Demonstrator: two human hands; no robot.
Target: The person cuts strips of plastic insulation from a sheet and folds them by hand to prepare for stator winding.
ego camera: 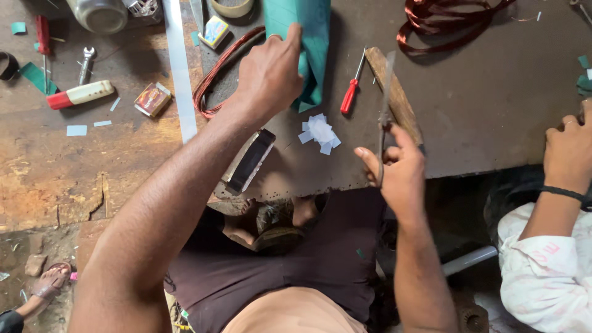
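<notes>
Bare forearms fill the foreground above a dark lap. Left hand (pixel 269 74) pinches the lower edge of a folded teal paper sheet (pixel 304 43) lying on the dark workbench (pixel 493 105), beside a copper wire coil (pixel 213 77). White paper scraps (pixel 320 133) and a red screwdriver (pixel 351 92) lie between. Right hand (pixel 398 169) grips scissors (pixel 385 111), blades pointing up. Another person's hand (pixel 570 148) rests at the bench's right edge.

Folded teal sheet (pixel 308 37) on dark benchtop (far side), scissors (pixel 385 92) upright, blades up
</notes>
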